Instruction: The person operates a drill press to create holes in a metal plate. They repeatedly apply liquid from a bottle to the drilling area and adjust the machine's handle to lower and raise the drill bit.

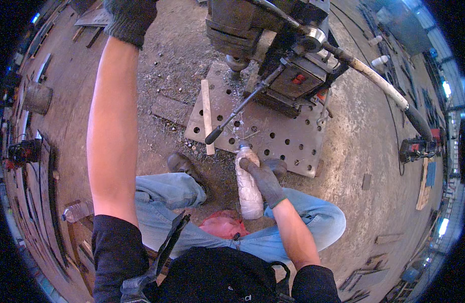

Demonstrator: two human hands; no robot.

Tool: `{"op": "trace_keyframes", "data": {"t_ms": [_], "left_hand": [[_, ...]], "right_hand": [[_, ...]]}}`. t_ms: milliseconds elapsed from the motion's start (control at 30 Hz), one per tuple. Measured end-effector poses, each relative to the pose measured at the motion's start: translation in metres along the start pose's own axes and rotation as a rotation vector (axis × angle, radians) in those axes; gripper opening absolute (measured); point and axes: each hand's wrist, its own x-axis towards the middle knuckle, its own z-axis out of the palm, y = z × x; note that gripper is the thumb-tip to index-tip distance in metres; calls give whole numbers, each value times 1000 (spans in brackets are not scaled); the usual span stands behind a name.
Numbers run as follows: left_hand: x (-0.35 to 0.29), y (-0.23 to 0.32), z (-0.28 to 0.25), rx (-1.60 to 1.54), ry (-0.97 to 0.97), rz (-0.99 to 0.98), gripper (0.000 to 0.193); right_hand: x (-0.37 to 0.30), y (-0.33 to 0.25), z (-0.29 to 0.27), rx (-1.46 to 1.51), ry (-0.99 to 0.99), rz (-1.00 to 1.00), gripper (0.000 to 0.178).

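Observation:
My right hand, in a dark grey work glove, is closed round a plastic bottle with a whitish body and a blue cap. The bottle's cap points at a drilling machine, and thin pale streaks like liquid run from the cap toward the drill's tip. Under the machine lies a steel plate with several round holes. My left hand, gloved too, reaches far forward past the machine's left side; the picture's upper edge cuts off its fingers.
A lever with a black grip slants over the plate, and a long white-and-black handle sticks out to the right. A flat strip lies on the plate's left part. Metal shavings litter the floor. A clear bottle lies at left.

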Motion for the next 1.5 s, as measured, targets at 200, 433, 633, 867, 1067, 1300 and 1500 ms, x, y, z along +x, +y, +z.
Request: {"op": "trace_keyframes", "data": {"t_ms": [200, 433, 633, 867, 1067, 1300, 1500], "left_hand": [[-5, 6, 8, 61, -2, -21, 40], [-6, 14, 10, 1, 25, -33, 41], [-4, -3, 1, 20, -26, 40, 42], [40, -62, -34, -386, -249, -97, 42], [26, -53, -36, 4, -383, 17, 22], [28, 18, 0, -137, -325, -80, 34], [14, 73, 51, 862, -345, 685, 29]], "right_hand": [[1, 2, -5, -124, 42, 42, 63], [3, 2, -4, -129, 42, -31, 73], [3, 3, -6, -114, 38, 53, 64], [9, 24, -11, -208, 411, -195, 78], [-17, -17, -46, 296, 808, -624, 51], [-130, -96, -155, 357, 1130, -1184, 33], [-184, -37, -264, 200, 1488, -997, 47]]}}
